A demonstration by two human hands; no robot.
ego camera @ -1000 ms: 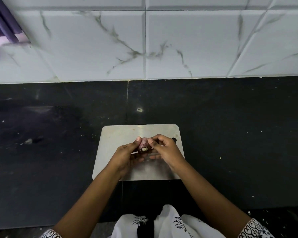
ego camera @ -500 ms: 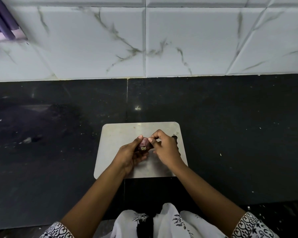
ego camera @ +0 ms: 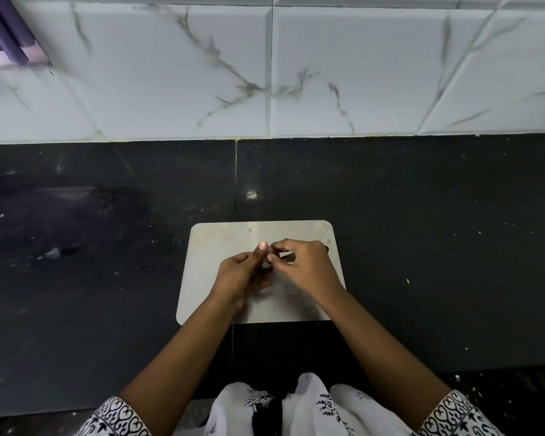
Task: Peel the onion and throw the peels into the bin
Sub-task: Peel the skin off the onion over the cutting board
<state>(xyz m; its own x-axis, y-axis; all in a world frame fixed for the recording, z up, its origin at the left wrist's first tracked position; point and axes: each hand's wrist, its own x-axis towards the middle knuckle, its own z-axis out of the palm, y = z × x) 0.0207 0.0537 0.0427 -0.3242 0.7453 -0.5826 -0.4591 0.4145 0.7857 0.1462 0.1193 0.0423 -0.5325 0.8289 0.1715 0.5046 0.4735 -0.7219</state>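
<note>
- Onion [ego camera: 266, 264]: small, mostly hidden, gripped in curled left hand [ego camera: 241, 273], above cutting board [ego camera: 221, 243].
- Right hand [ego camera: 307, 262]: fingertips pinched at onion's top, seemingly on loose skin.
- Step: peeling, apparently early; next move likely needs a steady pull.
- Bin: not in view on the dark countertop [ego camera: 422, 247].

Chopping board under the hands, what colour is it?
The chopping board is plain pale grey, shown in the head view.

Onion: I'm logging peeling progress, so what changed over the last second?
Little. The right hand brought its fingers in against the thumb of the left hand, so the onion is now mostly hidden. As before, the left hand grips the onion above the board. No peel visibly came off.
</note>
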